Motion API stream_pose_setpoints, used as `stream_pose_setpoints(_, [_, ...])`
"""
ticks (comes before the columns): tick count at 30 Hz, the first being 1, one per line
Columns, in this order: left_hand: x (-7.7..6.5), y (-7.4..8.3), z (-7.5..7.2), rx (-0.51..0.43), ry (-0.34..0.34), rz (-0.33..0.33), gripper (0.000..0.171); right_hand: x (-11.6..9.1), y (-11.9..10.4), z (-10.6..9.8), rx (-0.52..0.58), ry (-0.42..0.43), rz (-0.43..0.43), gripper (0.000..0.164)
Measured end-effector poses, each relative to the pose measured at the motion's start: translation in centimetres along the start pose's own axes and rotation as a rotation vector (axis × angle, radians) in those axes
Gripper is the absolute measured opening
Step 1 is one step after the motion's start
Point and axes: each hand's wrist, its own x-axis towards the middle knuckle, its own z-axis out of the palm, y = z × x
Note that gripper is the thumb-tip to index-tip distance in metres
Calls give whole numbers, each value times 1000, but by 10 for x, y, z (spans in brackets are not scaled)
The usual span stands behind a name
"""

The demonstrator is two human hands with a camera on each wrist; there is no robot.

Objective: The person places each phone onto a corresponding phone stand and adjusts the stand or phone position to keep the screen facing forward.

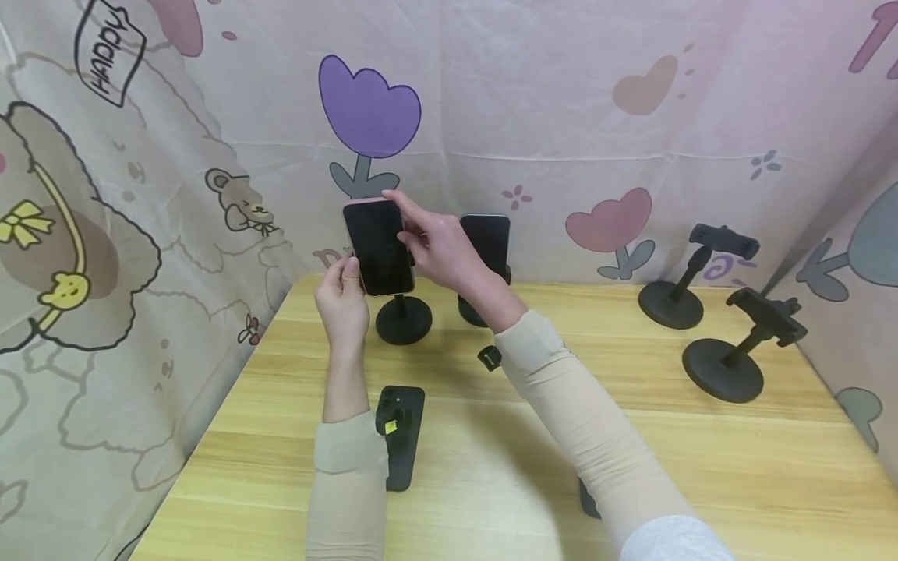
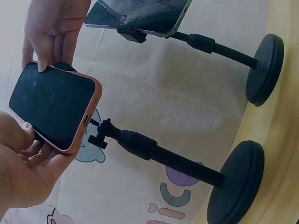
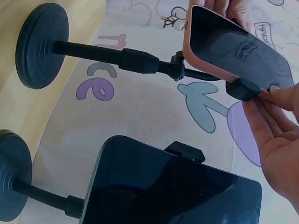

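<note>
A phone (image 1: pixel 379 249) in a pink case stands upright, black screen toward me, at the top of a black phone stand (image 1: pixel 404 320). My left hand (image 1: pixel 342 304) holds its left edge, thumb at the front and fingers behind. At the upper right edge, my right hand (image 1: pixel 442 245) pinches the phone between thumb and fingers, close to the stand's black clamp jaw (image 3: pixel 243 88). Most of the holder is hidden behind the phone. Just right of it, a second phone (image 1: pixel 489 238) sits in another stand, partly covered by my right arm.
A dark phone (image 1: pixel 401 448) with a yellow sticker lies face down beside my left forearm. Two phone stands without phones, one behind (image 1: pixel 670 304) and one nearer (image 1: pixel 722 370), stand at the right. A small black object (image 1: pixel 489 358) lies mid-table. Another dark item (image 1: pixel 588 500) shows under my right sleeve.
</note>
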Motion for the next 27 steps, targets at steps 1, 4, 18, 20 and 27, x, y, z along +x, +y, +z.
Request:
stream_pose_setpoints(1, [0, 0, 0, -5, 0, -1, 34, 0, 0, 0, -2, -3, 1, 52])
stream_pose_setpoints(4, [-1, 0, 2, -10, 1, -6, 34, -1, 0, -1, -19, -13, 8, 53])
stream_pose_setpoints(18, [2, 1, 0, 2, -17, 7, 34, -5, 0, 7, -42, 12, -12, 54])
stream_pose_setpoints(20, [3, 0, -1, 13, -31, 5, 36, -5, -1, 10, -45, 25, -13, 55])
stream_pose_setpoints(27, [3, -3, 0, 26, -46, 22, 38, -4, -3, 12, -41, 41, 38, 58])
